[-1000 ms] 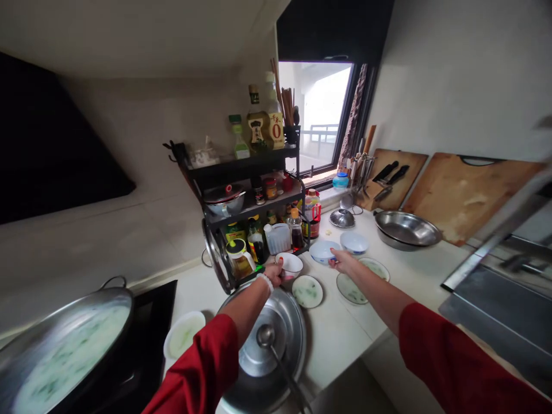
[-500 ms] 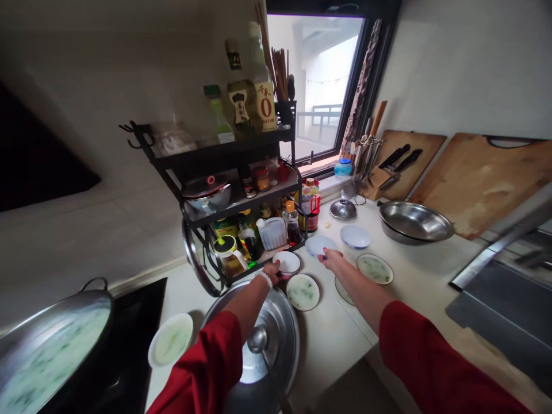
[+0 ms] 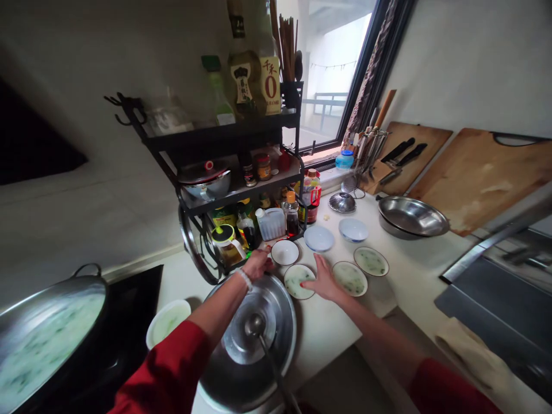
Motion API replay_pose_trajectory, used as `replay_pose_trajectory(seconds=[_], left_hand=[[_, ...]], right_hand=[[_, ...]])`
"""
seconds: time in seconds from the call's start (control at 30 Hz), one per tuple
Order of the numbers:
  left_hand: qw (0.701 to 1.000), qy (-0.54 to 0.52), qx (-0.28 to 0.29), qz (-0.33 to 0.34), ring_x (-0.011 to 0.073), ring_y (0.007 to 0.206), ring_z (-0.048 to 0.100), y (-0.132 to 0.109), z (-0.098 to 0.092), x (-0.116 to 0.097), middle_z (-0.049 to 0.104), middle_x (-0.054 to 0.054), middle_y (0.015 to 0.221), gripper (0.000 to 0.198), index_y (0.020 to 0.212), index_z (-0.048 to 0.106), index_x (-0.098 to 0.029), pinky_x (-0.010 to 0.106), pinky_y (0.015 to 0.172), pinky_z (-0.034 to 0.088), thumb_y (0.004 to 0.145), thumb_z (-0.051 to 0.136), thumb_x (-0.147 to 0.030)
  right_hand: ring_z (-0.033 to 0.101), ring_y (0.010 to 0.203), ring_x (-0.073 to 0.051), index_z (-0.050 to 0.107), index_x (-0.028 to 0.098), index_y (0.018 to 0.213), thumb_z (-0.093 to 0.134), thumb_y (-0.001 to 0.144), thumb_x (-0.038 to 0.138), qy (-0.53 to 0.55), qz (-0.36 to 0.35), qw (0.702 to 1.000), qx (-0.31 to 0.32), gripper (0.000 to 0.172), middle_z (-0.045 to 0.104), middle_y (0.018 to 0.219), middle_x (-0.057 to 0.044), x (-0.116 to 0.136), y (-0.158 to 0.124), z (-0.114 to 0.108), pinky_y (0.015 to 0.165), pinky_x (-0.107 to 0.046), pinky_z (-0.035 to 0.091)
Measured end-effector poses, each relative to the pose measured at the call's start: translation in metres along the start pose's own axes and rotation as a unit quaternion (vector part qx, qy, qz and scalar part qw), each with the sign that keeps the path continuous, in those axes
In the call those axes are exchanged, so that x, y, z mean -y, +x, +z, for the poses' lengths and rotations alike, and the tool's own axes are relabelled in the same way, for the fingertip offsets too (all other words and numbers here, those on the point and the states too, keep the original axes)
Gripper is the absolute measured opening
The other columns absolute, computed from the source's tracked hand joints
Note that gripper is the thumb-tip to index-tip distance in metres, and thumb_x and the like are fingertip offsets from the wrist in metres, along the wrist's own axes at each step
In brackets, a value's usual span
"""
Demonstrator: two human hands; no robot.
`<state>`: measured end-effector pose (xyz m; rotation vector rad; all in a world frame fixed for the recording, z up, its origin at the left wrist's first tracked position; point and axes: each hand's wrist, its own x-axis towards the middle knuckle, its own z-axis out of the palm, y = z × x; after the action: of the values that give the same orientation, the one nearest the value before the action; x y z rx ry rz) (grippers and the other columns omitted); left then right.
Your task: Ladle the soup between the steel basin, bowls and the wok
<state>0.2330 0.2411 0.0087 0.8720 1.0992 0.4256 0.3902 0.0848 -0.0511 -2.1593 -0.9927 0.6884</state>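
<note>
My left hand [image 3: 257, 264], with a beaded bracelet at the wrist, is at the left rim of an empty white bowl [image 3: 285, 252]. Its fingers are partly apart; whether they touch the rim is hard to see. Over the counter, my right hand [image 3: 324, 280] has its fingers spread, the thumb by the edge of a bowl of pale green soup [image 3: 299, 282]. To its right stand a second soup bowl [image 3: 350, 279] and a third soup bowl [image 3: 371, 261]. Behind them are a pale blue bowl [image 3: 319, 238] and another blue bowl [image 3: 353, 230].
A ladle [image 3: 255, 325] rests on a large round metal lid [image 3: 241, 374]. At left are a wok of soup [image 3: 52, 339] and a white bowl of soup [image 3: 169, 322]. A black rack [image 3: 241, 198] holds bottles. Metal pans [image 3: 414, 217] stand near the cutting boards [image 3: 478, 178].
My right hand has left the pale blue bowl and moved nearer, to the soup bowls, its fingers spreading. My left hand has shifted left from the empty white bowl.
</note>
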Motion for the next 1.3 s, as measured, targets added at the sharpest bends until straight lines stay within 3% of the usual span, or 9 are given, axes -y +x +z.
replay_pose_trajectory(seconds=[0.1, 0.27, 0.4, 0.6, 0.77, 0.87, 0.97, 1.17, 1.3], left_hand=[[0.999, -0.016, 0.002, 0.041, 0.0150, 0.068, 0.065, -0.046, -0.041, -0.008, 0.065, 0.007, 0.078, 0.018, 0.105, 0.052, -0.014, 0.028, 0.065, 0.055, 0.091, 0.051, -0.025], [0.993, -0.044, -0.071, 0.087, 0.0189, 0.072, 0.069, -0.115, -0.123, 0.010, 0.069, 0.009, 0.079, 0.024, 0.108, 0.054, -0.013, 0.031, 0.067, 0.056, 0.086, 0.058, -0.019], [0.984, -0.039, -0.155, 0.077, 0.0206, 0.074, 0.070, -0.154, -0.177, 0.039, 0.070, 0.010, 0.081, 0.030, 0.108, 0.056, -0.012, 0.033, 0.070, 0.057, 0.080, 0.065, -0.019], [0.956, -0.041, -0.266, 0.112, 0.0205, 0.079, 0.069, -0.183, -0.234, 0.090, 0.069, 0.011, 0.086, 0.031, 0.110, 0.055, -0.012, 0.036, 0.073, 0.057, 0.081, 0.062, -0.022], [0.883, 0.206, -0.399, 0.134, 0.0298, 0.095, 0.065, -0.176, -0.276, 0.120, 0.066, 0.015, 0.099, 0.063, 0.122, 0.049, -0.010, 0.045, 0.085, 0.052, 0.070, 0.069, -0.039], [0.815, 0.387, -0.402, 0.156, 0.0360, 0.122, 0.049, -0.160, -0.290, 0.122, 0.053, 0.021, 0.127, 0.089, 0.137, 0.035, -0.010, 0.049, 0.098, 0.041, 0.063, 0.071, -0.047], [0.776, 0.500, -0.359, 0.140, 0.0363, 0.128, 0.039, -0.136, -0.288, 0.111, 0.042, 0.023, 0.136, 0.107, 0.145, 0.018, -0.011, 0.050, 0.102, 0.034, 0.060, 0.073, -0.047], [0.760, 0.592, -0.264, 0.050, 0.0400, 0.131, 0.028, -0.093, -0.273, 0.081, 0.026, 0.021, 0.145, 0.130, 0.150, -0.005, -0.023, 0.049, 0.094, 0.037, 0.052, 0.076, -0.051], [0.748, 0.616, -0.245, 0.023, 0.0410, 0.125, 0.032, -0.086, -0.267, 0.074, 0.024, 0.019, 0.144, 0.129, 0.150, -0.004, -0.031, 0.052, 0.088, 0.039, 0.051, 0.077, -0.047]], right_hand=[[0.011, 0.142, -0.038, 0.008, 0.020, 0.150, 0.082, 0.051, 0.038, -0.173, -0.087, 0.976, 0.097, 0.125, 0.012, 0.156, -0.020, 0.000, -0.013, -0.002, 0.106, -0.057, 0.021], [0.007, 0.142, -0.036, -0.008, 0.021, 0.150, 0.082, 0.046, 0.044, -0.242, -0.126, 0.945, 0.183, 0.140, 0.006, 0.157, -0.020, 0.001, -0.005, 0.010, 0.108, -0.056, 0.013], [0.010, 0.141, -0.038, -0.005, 0.019, 0.150, 0.079, 0.052, 0.039, -0.274, -0.134, 0.938, 0.164, 0.131, 0.010, 0.155, -0.022, 0.004, -0.005, 0.020, 0.106, -0.057, 0.015], [0.031, 0.128, -0.040, 0.009, 0.020, 0.150, 0.072, 0.057, 0.035, -0.311, -0.183, 0.928, 0.094, 0.113, 0.032, 0.141, -0.022, 0.007, -0.013, 0.021, 0.097, -0.052, 0.030], [0.040, 0.120, -0.041, 0.012, 0.021, 0.149, 0.067, 0.062, 0.043, -0.311, -0.245, 0.918, 0.030, 0.105, 0.041, 0.133, -0.020, -0.010, -0.007, 0.018, 0.092, -0.053, 0.036], [0.043, 0.117, -0.041, 0.021, 0.016, 0.146, 0.065, 0.062, 0.045, -0.324, -0.250, 0.912, 0.016, 0.099, 0.043, 0.131, -0.021, -0.018, -0.003, 0.009, 0.091, -0.052, 0.039], [0.046, 0.113, -0.043, 0.023, 0.017, 0.145, 0.065, 0.060, 0.047, -0.336, -0.261, 0.905, -0.008, 0.100, 0.046, 0.127, -0.021, -0.021, -0.003, -0.004, 0.086, -0.054, 0.041], [0.051, 0.108, -0.042, 0.020, 0.022, 0.145, 0.065, 0.058, 0.047, -0.331, -0.297, 0.895, -0.019, 0.101, 0.051, 0.121, -0.017, -0.005, -0.023, -0.027, 0.083, -0.054, 0.043], [0.051, 0.109, -0.039, 0.023, 0.017, 0.145, 0.064, 0.058, 0.045, -0.336, -0.311, 0.889, -0.013, 0.100, 0.051, 0.122, -0.018, 0.026, -0.050, -0.034, 0.087, -0.050, 0.043]])
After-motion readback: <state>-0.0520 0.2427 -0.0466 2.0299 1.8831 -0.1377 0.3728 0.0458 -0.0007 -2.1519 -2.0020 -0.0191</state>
